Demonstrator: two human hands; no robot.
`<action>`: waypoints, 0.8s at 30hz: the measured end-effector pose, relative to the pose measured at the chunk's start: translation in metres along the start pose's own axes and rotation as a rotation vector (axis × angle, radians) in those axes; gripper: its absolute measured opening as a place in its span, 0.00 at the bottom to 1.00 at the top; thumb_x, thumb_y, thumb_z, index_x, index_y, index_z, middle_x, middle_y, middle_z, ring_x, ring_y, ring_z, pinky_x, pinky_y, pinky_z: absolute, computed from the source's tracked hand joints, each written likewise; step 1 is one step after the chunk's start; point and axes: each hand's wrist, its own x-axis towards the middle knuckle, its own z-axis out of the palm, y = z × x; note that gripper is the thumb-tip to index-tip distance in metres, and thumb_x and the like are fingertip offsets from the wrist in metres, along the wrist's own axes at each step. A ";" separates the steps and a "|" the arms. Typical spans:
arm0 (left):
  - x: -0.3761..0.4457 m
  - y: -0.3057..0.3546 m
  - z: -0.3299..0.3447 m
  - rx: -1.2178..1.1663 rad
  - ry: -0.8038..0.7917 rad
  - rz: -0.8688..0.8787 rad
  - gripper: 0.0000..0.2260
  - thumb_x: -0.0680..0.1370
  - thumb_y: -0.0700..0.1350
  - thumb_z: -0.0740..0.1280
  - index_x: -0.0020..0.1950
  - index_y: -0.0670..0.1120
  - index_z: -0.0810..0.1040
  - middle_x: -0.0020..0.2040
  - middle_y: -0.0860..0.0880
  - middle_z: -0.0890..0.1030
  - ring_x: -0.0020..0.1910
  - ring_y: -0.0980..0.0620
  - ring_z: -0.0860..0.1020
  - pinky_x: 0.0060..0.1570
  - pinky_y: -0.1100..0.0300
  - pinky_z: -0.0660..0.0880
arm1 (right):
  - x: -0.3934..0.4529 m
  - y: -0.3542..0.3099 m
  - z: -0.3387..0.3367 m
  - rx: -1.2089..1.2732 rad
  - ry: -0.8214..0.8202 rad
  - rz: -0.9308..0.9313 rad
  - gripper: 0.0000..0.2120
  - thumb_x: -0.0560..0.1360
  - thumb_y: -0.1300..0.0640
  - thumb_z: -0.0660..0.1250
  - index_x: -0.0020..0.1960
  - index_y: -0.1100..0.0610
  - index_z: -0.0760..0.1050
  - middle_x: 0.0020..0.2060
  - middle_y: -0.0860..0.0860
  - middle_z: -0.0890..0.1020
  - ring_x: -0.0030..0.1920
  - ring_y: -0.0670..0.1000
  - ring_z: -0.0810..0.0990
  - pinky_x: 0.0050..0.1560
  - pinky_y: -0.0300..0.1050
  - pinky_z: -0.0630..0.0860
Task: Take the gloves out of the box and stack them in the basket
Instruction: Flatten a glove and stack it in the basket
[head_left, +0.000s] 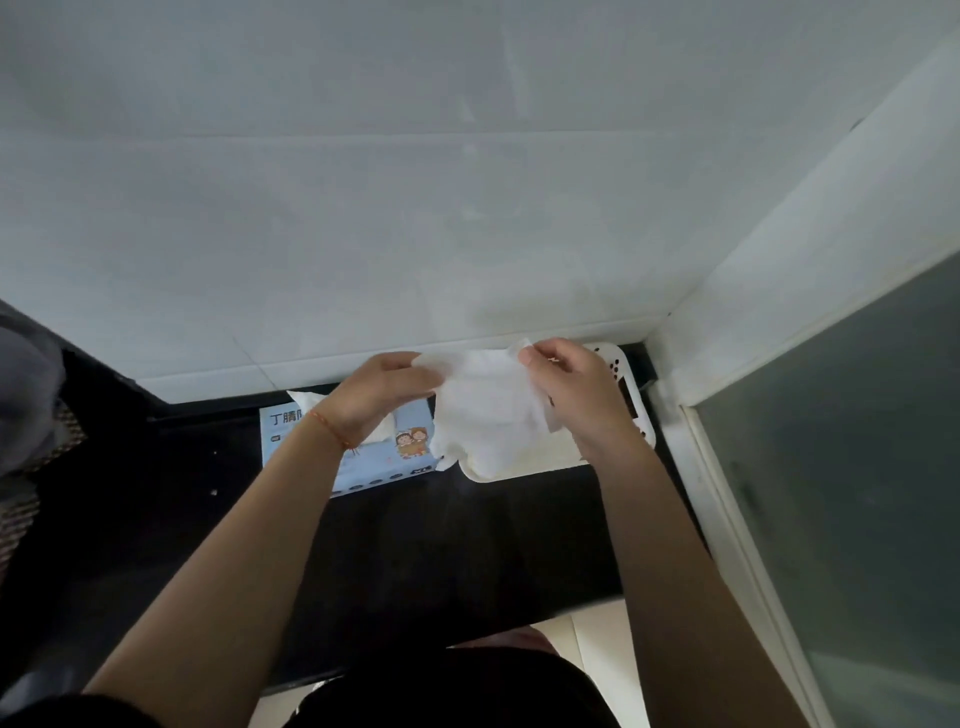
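Both hands, L (376, 395) & R (574, 387), pinch white glove (485, 410) stretched btwn them above basket (631, 395), frame center; box (363, 457) at left shows another glove (306, 400).

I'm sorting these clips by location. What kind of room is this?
Probably a bathroom or kitchen nook: a white tiled wall, a dark stone-like counter in the corner, and a frosted glass panel on the right.

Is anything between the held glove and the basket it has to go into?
Nothing visible. Both hands, left and right, hold the white glove directly above the white basket, whose visible part is uncovered.
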 end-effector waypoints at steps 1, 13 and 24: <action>0.002 0.004 0.000 -0.025 -0.007 0.009 0.21 0.64 0.51 0.73 0.53 0.41 0.82 0.49 0.49 0.85 0.52 0.53 0.82 0.53 0.64 0.77 | 0.001 0.003 0.000 0.072 -0.019 0.033 0.10 0.78 0.51 0.68 0.48 0.58 0.80 0.32 0.47 0.75 0.30 0.43 0.71 0.31 0.33 0.68; 0.123 -0.036 0.070 0.804 0.195 -0.131 0.17 0.76 0.47 0.70 0.31 0.46 0.68 0.29 0.51 0.67 0.31 0.52 0.66 0.34 0.57 0.64 | 0.081 0.121 -0.058 -0.341 0.031 0.144 0.08 0.81 0.51 0.61 0.51 0.54 0.75 0.38 0.46 0.77 0.39 0.47 0.76 0.36 0.40 0.70; 0.131 -0.070 0.117 1.407 0.487 0.207 0.16 0.73 0.48 0.70 0.59 0.46 0.76 0.54 0.46 0.79 0.51 0.42 0.78 0.46 0.49 0.77 | 0.099 0.152 -0.071 -1.005 0.019 -0.145 0.11 0.84 0.56 0.54 0.62 0.59 0.69 0.47 0.52 0.79 0.41 0.54 0.81 0.34 0.46 0.71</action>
